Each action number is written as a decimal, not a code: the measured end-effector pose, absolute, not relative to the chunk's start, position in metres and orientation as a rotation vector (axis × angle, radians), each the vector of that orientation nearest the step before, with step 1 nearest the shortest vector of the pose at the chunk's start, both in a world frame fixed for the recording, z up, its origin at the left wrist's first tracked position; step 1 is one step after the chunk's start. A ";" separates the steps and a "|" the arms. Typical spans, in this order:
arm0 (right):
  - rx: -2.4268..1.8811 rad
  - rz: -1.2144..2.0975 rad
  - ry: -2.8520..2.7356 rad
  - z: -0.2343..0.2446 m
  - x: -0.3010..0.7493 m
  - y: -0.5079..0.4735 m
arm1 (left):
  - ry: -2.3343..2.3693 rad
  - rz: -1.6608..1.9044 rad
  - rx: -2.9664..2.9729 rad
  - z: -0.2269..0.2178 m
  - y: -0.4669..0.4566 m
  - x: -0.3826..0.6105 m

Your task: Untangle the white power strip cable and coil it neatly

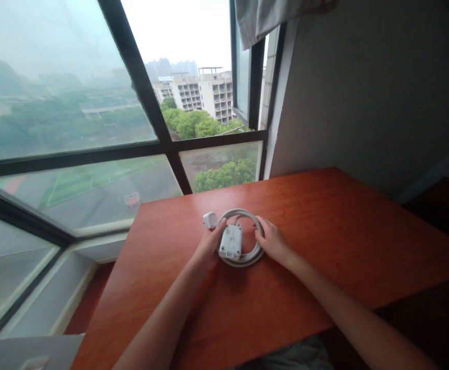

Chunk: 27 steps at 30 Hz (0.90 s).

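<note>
A white extension cord lies coiled in a ring over the reddish-brown table (286, 205). Its cable (250, 255) runs in several loops, and its rectangular socket block (231, 241) sits inside the ring toward the left, screws facing up. The white plug (209, 220) sticks out at the upper left of the coil. My left hand (211, 243) is closed around the left side, thumb by the block. On the right side of the ring, my right hand (271, 239) grips the loops between thumb and fingers. Some fingertips are hidden behind the cable.
Large windows with dark frames (174, 146) stand along the far and left sides, with one pane open. A grey wall (347, 92) rises behind the table on the right. A curtain (263, 20) hangs at the top. The table's near edge is close to my body.
</note>
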State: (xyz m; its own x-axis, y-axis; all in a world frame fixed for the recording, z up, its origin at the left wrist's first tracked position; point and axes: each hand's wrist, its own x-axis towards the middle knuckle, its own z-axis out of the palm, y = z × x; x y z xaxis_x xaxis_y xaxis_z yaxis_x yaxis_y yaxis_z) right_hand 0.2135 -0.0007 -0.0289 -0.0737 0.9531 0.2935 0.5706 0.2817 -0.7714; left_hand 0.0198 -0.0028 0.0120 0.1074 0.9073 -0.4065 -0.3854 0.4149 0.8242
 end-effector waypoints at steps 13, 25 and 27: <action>-1.268 0.824 -1.552 -0.029 0.233 0.007 | 1.203 0.820 0.944 0.018 0.002 0.015; -1.362 0.592 -1.684 -0.039 0.243 0.017 | 1.512 0.748 1.488 0.007 0.029 0.003; -1.377 0.647 -1.632 -0.040 0.244 0.018 | 1.536 0.750 1.479 0.007 0.032 0.005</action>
